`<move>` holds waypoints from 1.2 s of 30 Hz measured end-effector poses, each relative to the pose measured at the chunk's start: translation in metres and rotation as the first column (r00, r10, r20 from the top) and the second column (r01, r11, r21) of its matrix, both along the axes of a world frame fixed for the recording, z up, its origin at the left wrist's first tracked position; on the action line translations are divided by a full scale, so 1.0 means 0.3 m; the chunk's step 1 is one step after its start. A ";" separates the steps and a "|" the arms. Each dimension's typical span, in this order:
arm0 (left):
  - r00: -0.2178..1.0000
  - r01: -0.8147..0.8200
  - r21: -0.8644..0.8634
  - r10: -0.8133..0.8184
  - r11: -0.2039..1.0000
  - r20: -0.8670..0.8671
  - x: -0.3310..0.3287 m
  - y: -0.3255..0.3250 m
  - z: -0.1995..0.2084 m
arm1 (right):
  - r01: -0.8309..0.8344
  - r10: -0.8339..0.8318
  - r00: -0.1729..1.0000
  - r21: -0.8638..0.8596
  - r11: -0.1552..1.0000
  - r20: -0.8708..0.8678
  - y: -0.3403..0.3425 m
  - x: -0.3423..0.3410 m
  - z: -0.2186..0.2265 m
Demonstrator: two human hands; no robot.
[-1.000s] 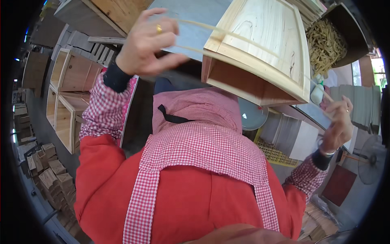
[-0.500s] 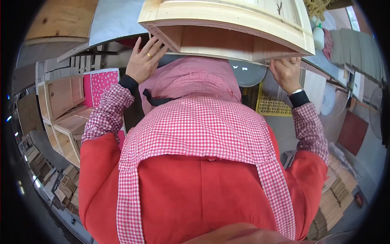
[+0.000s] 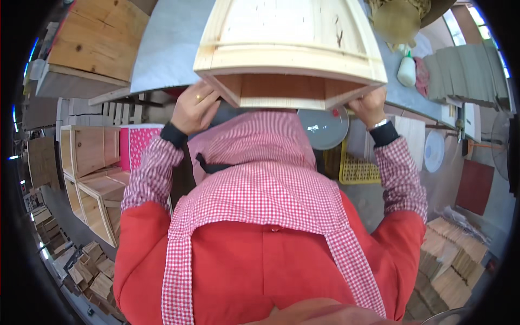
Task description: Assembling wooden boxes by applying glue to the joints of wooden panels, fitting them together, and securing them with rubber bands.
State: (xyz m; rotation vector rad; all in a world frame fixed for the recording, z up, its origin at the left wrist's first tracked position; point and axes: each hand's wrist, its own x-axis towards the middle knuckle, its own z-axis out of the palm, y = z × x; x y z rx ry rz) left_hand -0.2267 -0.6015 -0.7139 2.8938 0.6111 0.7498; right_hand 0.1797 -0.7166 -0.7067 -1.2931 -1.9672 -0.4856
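Note:
A pale, unpainted wooden box (image 3: 287, 59) with a framed top panel is at the table edge in front of me. Its open side faces my body, and the inside looks dark and bare. At the box's lower left corner, my left hand (image 3: 195, 106) has its fingers curled against the side, a ring on one of them; some fingertips are hidden behind the wood. My right hand (image 3: 371, 105) is closed round the lower right corner, its fingertips partly out of sight.
A blue-grey tabletop (image 3: 162, 49) carries another wooden box (image 3: 100, 40) at left. A white bottle (image 3: 406, 71) and stacked grey boards (image 3: 460, 76) stand at right. Below are a grey round basin (image 3: 325, 130), a yellow crate (image 3: 357, 168), wooden boxes (image 3: 95, 151) and stacked wood pieces (image 3: 452, 260).
My left fingers, spread before, are now curled against the box. The right hand has closed more round its corner. The box appears lower and slightly left, with more of its top showing.

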 end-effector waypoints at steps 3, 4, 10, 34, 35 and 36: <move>0.936 -0.155 -0.052 0.163 0.987 0.312 0.004 -0.037 0.151 | 0.001 0.005 0.965 0.023 1.000 -0.260 -0.001 -0.051 0.086; 0.923 -0.169 0.075 0.132 0.983 0.361 0.028 -0.041 0.230 | 0.036 -0.043 0.908 -0.025 0.999 -0.416 0.001 -0.065 0.108; 0.947 0.305 0.273 -0.320 0.912 0.012 0.509 -0.099 0.591 | -0.146 0.012 0.910 -0.294 0.945 -0.414 0.024 0.011 0.202; 0.891 0.373 0.125 -0.392 0.919 0.228 0.597 -0.132 0.504 | -0.356 -0.121 0.838 -0.700 0.619 -0.533 0.395 0.265 0.200; 0.888 0.311 0.150 -0.343 0.938 0.307 0.545 -0.134 0.492 | -0.351 -0.113 0.848 -0.708 0.613 -0.518 0.365 0.253 0.259; 0.875 0.246 0.170 -0.294 0.954 0.384 0.474 -0.137 0.475 | -0.205 -0.184 0.898 -0.752 0.626 -0.399 0.332 0.237 0.332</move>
